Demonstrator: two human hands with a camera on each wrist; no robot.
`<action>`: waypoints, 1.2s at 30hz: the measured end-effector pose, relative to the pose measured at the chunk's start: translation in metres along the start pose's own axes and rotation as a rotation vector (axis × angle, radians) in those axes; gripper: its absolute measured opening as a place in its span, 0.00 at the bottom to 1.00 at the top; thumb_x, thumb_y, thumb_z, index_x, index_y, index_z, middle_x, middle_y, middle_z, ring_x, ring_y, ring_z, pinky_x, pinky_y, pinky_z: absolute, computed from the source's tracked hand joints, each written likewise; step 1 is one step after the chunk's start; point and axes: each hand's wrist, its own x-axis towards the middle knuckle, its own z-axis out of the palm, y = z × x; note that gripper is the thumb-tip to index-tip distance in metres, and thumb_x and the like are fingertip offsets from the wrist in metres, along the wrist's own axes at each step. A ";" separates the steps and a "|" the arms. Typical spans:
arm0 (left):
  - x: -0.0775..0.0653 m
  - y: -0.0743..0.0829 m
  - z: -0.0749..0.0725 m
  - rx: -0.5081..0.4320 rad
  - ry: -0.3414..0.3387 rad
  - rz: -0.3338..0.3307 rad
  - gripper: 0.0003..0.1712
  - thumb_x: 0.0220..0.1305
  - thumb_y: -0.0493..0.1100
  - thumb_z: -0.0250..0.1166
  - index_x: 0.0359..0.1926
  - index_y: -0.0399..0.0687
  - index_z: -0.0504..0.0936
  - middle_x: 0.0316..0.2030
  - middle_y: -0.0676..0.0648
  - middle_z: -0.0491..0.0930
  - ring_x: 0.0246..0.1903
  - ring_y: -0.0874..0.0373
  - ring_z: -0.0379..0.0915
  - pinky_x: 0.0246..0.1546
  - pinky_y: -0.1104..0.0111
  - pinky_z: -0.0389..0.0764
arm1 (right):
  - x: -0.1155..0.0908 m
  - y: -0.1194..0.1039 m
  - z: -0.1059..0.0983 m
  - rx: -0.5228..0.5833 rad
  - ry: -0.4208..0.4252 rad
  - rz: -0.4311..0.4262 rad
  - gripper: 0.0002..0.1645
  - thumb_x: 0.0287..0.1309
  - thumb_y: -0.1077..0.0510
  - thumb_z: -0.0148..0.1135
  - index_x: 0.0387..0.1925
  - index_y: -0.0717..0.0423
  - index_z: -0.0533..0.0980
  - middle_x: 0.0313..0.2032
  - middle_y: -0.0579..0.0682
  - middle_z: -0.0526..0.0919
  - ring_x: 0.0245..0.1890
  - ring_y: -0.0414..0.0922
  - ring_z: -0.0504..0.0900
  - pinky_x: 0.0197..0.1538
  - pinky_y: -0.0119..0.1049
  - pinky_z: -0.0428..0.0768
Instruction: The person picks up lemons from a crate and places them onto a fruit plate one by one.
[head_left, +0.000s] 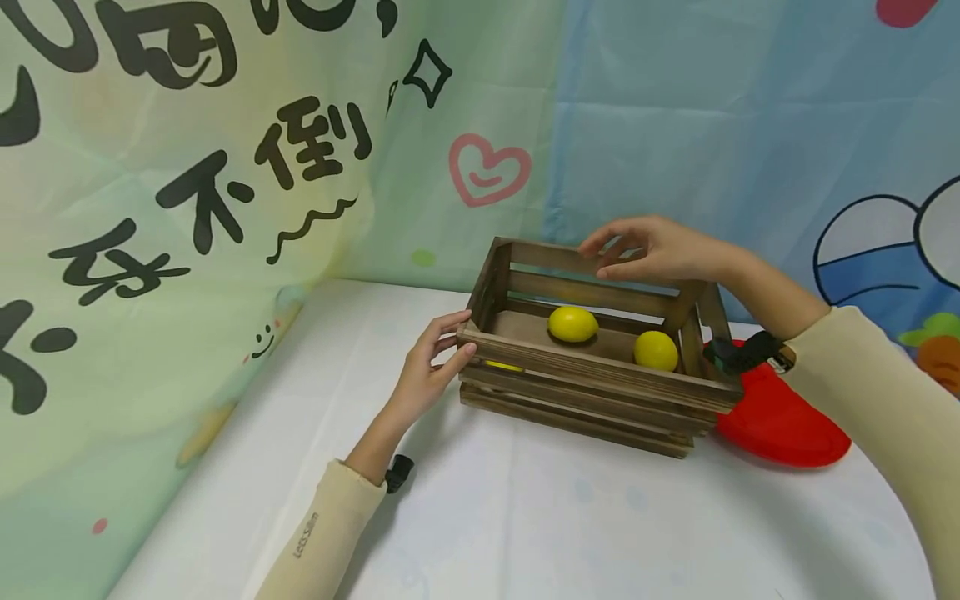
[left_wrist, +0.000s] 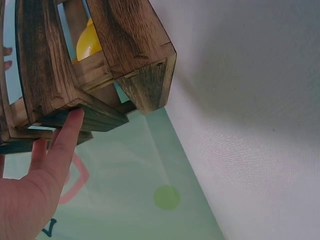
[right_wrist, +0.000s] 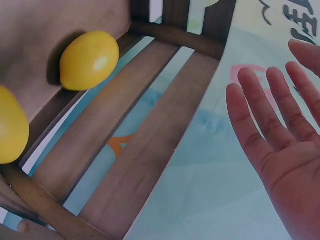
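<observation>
A slatted brown wooden crate [head_left: 585,400] stands on the white table, holding yellow lemons. One lemon [head_left: 572,323] lies near the middle and a second lemon [head_left: 656,351] near the right end; another yellow piece [head_left: 504,365] shows through the front slats. My left hand [head_left: 426,371] holds the crate's front left corner, thumb at the front, fingers at the end. The left wrist view shows the thumb [left_wrist: 70,135] straight against that corner. Above the back rim hovers my right hand [head_left: 652,250], empty. Its fingers [right_wrist: 250,95] are extended and spread in the right wrist view.
A red plate [head_left: 787,425] lies on the table at the crate's right end, partly hidden by it. Behind stands a printed cloth backdrop [head_left: 660,108] with large dark characters at left. White tabletop [head_left: 570,525] extends in front of the crate.
</observation>
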 end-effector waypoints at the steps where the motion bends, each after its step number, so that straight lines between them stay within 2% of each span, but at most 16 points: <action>1: 0.001 -0.005 0.000 0.001 0.001 -0.004 0.27 0.71 0.37 0.59 0.68 0.41 0.65 0.68 0.37 0.62 0.64 0.39 0.65 0.58 0.51 0.74 | 0.002 0.001 0.000 -0.005 -0.006 0.002 0.23 0.65 0.60 0.62 0.60 0.60 0.72 0.58 0.56 0.76 0.50 0.40 0.80 0.52 0.37 0.79; 5: 0.004 -0.026 0.001 -0.008 0.013 -0.011 0.27 0.70 0.40 0.60 0.69 0.49 0.66 0.69 0.42 0.62 0.64 0.43 0.66 0.57 0.49 0.74 | 0.010 0.003 0.000 -0.015 -0.029 0.006 0.24 0.65 0.59 0.62 0.61 0.59 0.72 0.58 0.57 0.76 0.53 0.48 0.79 0.55 0.47 0.77; 7: 0.005 -0.030 0.001 -0.010 0.015 -0.002 0.27 0.70 0.42 0.60 0.68 0.52 0.67 0.68 0.44 0.63 0.64 0.44 0.67 0.56 0.49 0.75 | 0.015 0.004 0.000 -0.007 -0.036 0.013 0.24 0.66 0.58 0.62 0.61 0.59 0.72 0.59 0.57 0.75 0.53 0.49 0.79 0.56 0.48 0.77; 12: 0.005 -0.031 0.004 0.005 0.020 0.012 0.26 0.70 0.43 0.60 0.68 0.55 0.68 0.67 0.45 0.65 0.63 0.45 0.68 0.52 0.49 0.78 | 0.024 0.007 0.002 0.027 -0.054 0.008 0.22 0.65 0.62 0.61 0.60 0.61 0.73 0.58 0.58 0.76 0.54 0.50 0.79 0.54 0.43 0.79; 17: 0.004 -0.032 0.011 0.042 0.036 0.017 0.26 0.70 0.43 0.60 0.68 0.54 0.68 0.66 0.43 0.66 0.61 0.45 0.70 0.49 0.50 0.80 | 0.030 0.014 0.007 0.059 -0.093 0.020 0.21 0.64 0.64 0.62 0.58 0.62 0.75 0.58 0.58 0.76 0.54 0.54 0.79 0.53 0.42 0.79; 20: 0.004 -0.032 0.014 0.044 0.038 0.026 0.27 0.70 0.42 0.60 0.68 0.54 0.68 0.66 0.44 0.66 0.61 0.45 0.71 0.48 0.50 0.80 | 0.034 0.018 0.009 0.081 -0.112 0.033 0.21 0.63 0.64 0.63 0.58 0.62 0.74 0.60 0.58 0.76 0.56 0.56 0.78 0.53 0.43 0.78; 26: 0.004 -0.031 0.015 0.049 0.036 0.026 0.26 0.71 0.43 0.60 0.68 0.55 0.68 0.66 0.45 0.67 0.61 0.45 0.70 0.49 0.48 0.79 | 0.043 0.024 0.014 0.137 -0.143 0.066 0.23 0.63 0.65 0.63 0.59 0.62 0.73 0.62 0.57 0.74 0.61 0.55 0.74 0.60 0.49 0.74; 28: 0.003 -0.030 0.013 0.051 0.038 0.025 0.26 0.71 0.44 0.60 0.68 0.55 0.68 0.66 0.45 0.67 0.61 0.44 0.70 0.50 0.47 0.78 | 0.049 0.025 0.017 0.159 -0.167 0.056 0.23 0.63 0.66 0.62 0.60 0.63 0.73 0.63 0.58 0.73 0.63 0.55 0.72 0.60 0.48 0.75; 34: 0.002 -0.029 0.007 0.063 0.064 0.035 0.25 0.70 0.43 0.60 0.67 0.55 0.69 0.65 0.45 0.68 0.60 0.44 0.71 0.48 0.48 0.80 | 0.075 0.022 0.035 0.143 -0.301 -0.077 0.23 0.62 0.69 0.61 0.59 0.67 0.72 0.62 0.65 0.72 0.63 0.61 0.70 0.57 0.46 0.77; 36: 0.003 -0.029 0.006 0.071 0.066 0.040 0.25 0.71 0.43 0.60 0.67 0.54 0.69 0.65 0.45 0.68 0.60 0.44 0.71 0.47 0.49 0.80 | 0.082 0.020 0.041 0.143 -0.351 -0.074 0.24 0.61 0.69 0.62 0.59 0.67 0.73 0.62 0.65 0.72 0.63 0.62 0.69 0.59 0.47 0.76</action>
